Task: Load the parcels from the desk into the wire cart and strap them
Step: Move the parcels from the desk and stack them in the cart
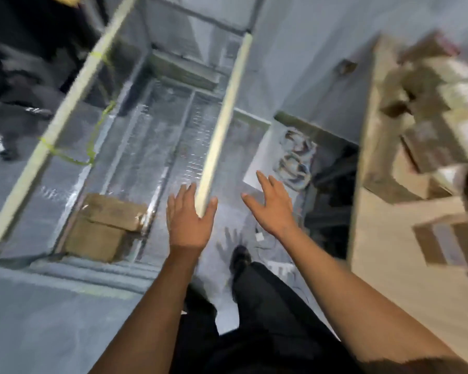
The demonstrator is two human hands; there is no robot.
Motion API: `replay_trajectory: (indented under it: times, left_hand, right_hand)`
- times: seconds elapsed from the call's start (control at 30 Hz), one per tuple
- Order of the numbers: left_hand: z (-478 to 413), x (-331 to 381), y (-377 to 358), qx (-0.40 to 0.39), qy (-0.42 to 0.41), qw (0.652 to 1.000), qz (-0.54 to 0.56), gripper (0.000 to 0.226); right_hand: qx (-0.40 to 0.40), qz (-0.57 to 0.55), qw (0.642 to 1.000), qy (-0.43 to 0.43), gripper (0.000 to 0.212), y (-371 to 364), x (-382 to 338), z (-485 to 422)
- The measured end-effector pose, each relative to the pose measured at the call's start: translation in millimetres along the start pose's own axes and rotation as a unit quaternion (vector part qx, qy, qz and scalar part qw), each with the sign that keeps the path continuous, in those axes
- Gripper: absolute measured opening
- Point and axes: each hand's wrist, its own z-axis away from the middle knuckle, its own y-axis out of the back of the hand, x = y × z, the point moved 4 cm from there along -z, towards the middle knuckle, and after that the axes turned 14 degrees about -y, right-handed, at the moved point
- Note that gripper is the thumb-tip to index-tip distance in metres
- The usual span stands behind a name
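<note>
grey floor (38,333); parcel (103,228) inside wire cart (222,117)

One cart (152,136), with two pale rails (224,114) along its top. Two yellow ties (49,145), both on one rail. Inside, one brown box (103,228) for certain, possibly two stacked; too blurred to settle. One desk (389,265). On it a heap of several parcels (438,103), exact number lost in blur, plus one taped parcel (449,238) lying apart from the heap. Two hands: left hand (191,220), right hand (273,209). One shoe (241,259). One small white plug (259,237).
</note>
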Motion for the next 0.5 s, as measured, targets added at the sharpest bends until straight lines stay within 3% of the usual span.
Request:
replay_trajectory:
  times: [0.27, 0.37, 0.5]
  left_hand:
    - [0, 152, -147, -0.188, -0.175, 0.966, -0.008, 0.068]
    - [12, 211, -216, -0.252, -0.222, 0.942, 0.008, 0.070]
    - [41, 275, -311, -0.327, -0.252, 0.911, 0.019, 0.067]
  right_hand:
    - [0.139, -0.170, 0.965, -0.144, 0.072, 131, 184, 29]
    - [0.202, -0.264, 0.924, -0.188, 0.068, 166, 248, 39]
    - [0.304, -0.365, 0.838, -0.267, 0.063, 202, 339, 53]
